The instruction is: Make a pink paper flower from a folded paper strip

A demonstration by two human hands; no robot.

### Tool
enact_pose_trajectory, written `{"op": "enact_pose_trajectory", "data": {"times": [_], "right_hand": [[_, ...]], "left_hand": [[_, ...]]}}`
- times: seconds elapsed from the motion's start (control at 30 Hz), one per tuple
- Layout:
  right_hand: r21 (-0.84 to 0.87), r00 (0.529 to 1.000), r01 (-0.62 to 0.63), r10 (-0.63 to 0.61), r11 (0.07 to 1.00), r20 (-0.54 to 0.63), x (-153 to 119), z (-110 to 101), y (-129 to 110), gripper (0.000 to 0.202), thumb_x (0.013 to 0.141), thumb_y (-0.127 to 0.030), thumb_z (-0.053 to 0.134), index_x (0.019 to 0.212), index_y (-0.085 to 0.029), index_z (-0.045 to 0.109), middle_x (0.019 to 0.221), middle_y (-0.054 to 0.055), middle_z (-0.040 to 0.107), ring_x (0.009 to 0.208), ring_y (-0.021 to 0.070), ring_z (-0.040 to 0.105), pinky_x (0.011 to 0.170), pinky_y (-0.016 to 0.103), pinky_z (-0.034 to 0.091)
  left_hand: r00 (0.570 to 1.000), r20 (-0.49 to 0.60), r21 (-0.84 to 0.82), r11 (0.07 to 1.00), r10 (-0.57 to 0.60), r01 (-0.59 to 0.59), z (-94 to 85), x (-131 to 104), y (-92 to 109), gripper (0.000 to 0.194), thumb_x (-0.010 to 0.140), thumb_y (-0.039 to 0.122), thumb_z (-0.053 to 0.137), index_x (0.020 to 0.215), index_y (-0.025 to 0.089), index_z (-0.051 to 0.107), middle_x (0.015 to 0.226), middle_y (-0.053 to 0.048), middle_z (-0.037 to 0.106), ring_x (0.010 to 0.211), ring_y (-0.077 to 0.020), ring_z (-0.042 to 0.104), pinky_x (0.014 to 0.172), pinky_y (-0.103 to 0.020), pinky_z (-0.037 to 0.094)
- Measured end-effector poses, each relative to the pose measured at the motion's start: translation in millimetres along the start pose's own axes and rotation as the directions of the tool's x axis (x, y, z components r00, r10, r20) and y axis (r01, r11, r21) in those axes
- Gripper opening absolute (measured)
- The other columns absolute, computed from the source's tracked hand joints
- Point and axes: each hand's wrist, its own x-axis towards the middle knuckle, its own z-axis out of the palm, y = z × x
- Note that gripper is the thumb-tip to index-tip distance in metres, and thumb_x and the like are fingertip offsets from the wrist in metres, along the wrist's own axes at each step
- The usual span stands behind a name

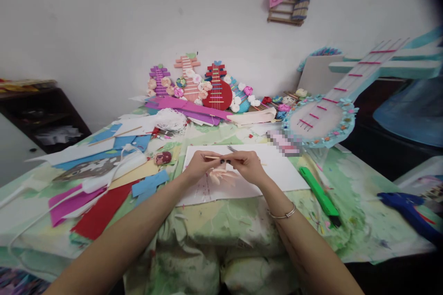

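Note:
My left hand (201, 166) and my right hand (249, 167) meet over a white sheet of paper (287, 177). Their fingers pinch together around a thin wooden stick (212, 157), which lies roughly level between them. A small pale piece shows at the fingertips, too small to name. Just beneath my fingers lie several peach petal-shaped pieces (223, 177). Several fine pinkish stems (203, 188) spread on the sheet below my left hand. Behind my fingers, scissors (231, 149) are partly visible.
A green utility knife (318, 193) lies right of the sheet, with a blue-handled tool (408, 212) farther right. A turquoise lute-shaped craft (321, 110) stands back right. Coloured foam sheets (104, 212), a white cord (114, 170) and string (170, 121) cover the left.

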Motion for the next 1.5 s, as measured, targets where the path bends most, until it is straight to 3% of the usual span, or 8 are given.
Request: {"op": "enact_pose_trajectory", "data": {"times": [0.2,0.43,0.63,0.77,1.07,1.23,1.37,1.5], "right_hand": [[0.025,0.997,-0.073,0.074,0.997,-0.020,-0.3,0.2,-1.7,0.029,0.078,-0.030,0.054,0.105,-0.020,0.062,0.072,0.002,0.068,0.055,0.0112,0.055,0.059,0.024,0.042],[-0.141,0.997,-0.073,0.071,0.987,-0.026,1.4,-0.8,-2.7,0.024,0.077,-0.036,0.055,0.065,-0.016,0.062,0.056,0.000,0.059,0.050,0.0091,0.047,0.051,0.021,0.034],[-0.205,0.998,-0.028,0.016,0.978,-0.060,1.1,-0.7,-2.4,0.025,0.076,-0.030,0.055,0.056,-0.015,0.055,0.049,-0.003,0.049,0.049,0.0072,0.040,0.050,0.019,0.030],[-0.219,0.997,-0.030,0.015,0.975,-0.069,1.5,-0.1,-2.0,0.024,0.077,-0.030,0.055,0.059,-0.014,0.058,0.049,-0.003,0.050,0.048,0.0064,0.041,0.050,0.018,0.030],[-0.162,0.994,-0.088,0.076,0.983,-0.079,0.8,0.5,-0.7,0.021,0.075,-0.033,0.058,0.066,-0.015,0.063,0.059,0.001,0.062,0.054,0.0087,0.053,0.052,0.018,0.037],[-0.140,0.992,-0.094,0.081,0.986,-0.096,0.3,1.9,-1.6,0.023,0.075,-0.036,0.059,0.067,-0.015,0.062,0.061,0.002,0.063,0.056,0.0108,0.057,0.053,0.019,0.039],[-0.141,0.993,-0.078,0.064,0.987,-0.104,0.5,2.4,-1.9,0.027,0.075,-0.040,0.060,0.065,-0.015,0.060,0.061,0.002,0.063,0.057,0.0113,0.056,0.054,0.021,0.041],[-0.147,0.992,-0.059,0.041,0.987,-0.120,0.5,3.0,-1.3,0.027,0.074,-0.041,0.061,0.065,-0.015,0.059,0.062,0.002,0.063,0.057,0.0112,0.056,0.055,0.022,0.043]], "left_hand": [[0.997,0.054,0.011,0.999,0.046,-0.047,1.1,-4.3,4.9,0.028,0.064,0.030,0.072,0.085,0.011,0.073,0.083,-0.011,0.072,0.074,-0.0201,0.064,0.065,-0.027,0.049],[0.998,0.053,-0.005,1.000,0.023,-0.023,4.6,-5.8,6.4,0.026,0.062,0.028,0.074,0.079,0.010,0.073,0.075,-0.008,0.070,0.068,-0.0177,0.063,0.064,-0.025,0.049],[1.000,0.015,0.058,0.998,0.003,-0.004,7.7,-7.3,11.4,0.022,0.061,0.029,0.073,0.069,0.009,0.072,0.057,-0.004,0.065,0.051,-0.0115,0.054,0.047,-0.020,0.040],[1.000,0.006,0.072,0.997,0.012,-0.012,8.0,-6.9,11.0,0.022,0.061,0.029,0.073,0.068,0.008,0.072,0.057,-0.004,0.066,0.050,-0.0105,0.054,0.046,-0.019,0.039],[1.000,0.004,0.073,0.997,-0.019,0.018,6.9,-6.1,9.0,0.028,0.061,0.032,0.073,0.077,0.009,0.073,0.071,-0.009,0.072,0.061,-0.0176,0.064,0.052,-0.022,0.047],[0.999,-0.008,0.062,0.997,-0.038,0.038,5.9,-4.6,6.1,0.029,0.060,0.029,0.074,0.080,0.008,0.072,0.073,-0.010,0.072,0.063,-0.0188,0.065,0.056,-0.023,0.048],[0.998,0.046,0.031,0.999,-0.043,0.041,2.6,-2.7,2.3,0.028,0.062,0.028,0.073,0.082,0.008,0.072,0.076,-0.010,0.072,0.069,-0.0204,0.066,0.063,-0.025,0.050],[0.997,0.047,0.012,0.998,-0.063,0.063,1.9,-2.3,2.5,0.028,0.061,0.025,0.073,0.083,0.009,0.072,0.075,-0.009,0.072,0.071,-0.0209,0.067,0.061,-0.025,0.050]]}}
